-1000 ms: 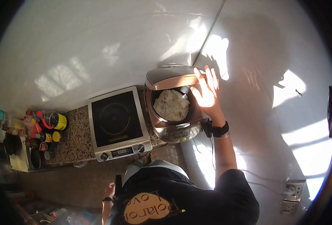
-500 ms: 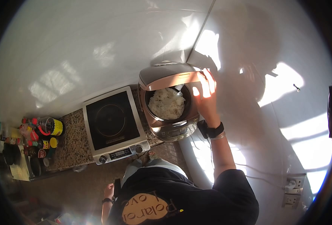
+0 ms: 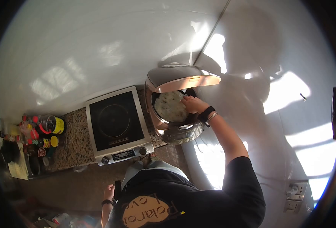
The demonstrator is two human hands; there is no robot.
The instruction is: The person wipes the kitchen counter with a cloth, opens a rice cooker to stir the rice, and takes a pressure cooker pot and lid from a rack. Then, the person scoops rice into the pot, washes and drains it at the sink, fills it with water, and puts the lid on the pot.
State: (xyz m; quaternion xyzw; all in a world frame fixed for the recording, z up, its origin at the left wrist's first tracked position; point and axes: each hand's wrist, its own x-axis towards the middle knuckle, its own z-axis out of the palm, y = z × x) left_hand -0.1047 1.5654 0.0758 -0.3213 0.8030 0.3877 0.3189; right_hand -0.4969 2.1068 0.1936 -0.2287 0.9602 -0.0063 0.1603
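Head view: speckled counter (image 3: 75, 129) along sunlit wall (image 3: 137, 41). Sockets (image 3: 297, 191), two. Hob (image 3: 116, 121), one. Rice cooker (image 3: 181, 135), one, right of hob, lid (image 3: 183, 78) raised, rice (image 3: 171, 107) inside. Right hand (image 3: 193, 104) curled at rice, hold cannot be told; left hand (image 3: 109, 192) low, loosely curled, contents unclear.

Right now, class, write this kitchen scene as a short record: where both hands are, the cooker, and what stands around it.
Right hand: inside the open rice cooker, at the rice; grip unclear
Left hand: low at the person's side
Lid: raised
Induction cooktop: on the counter, left of the cooker
Bottles and jars: clustered farther left
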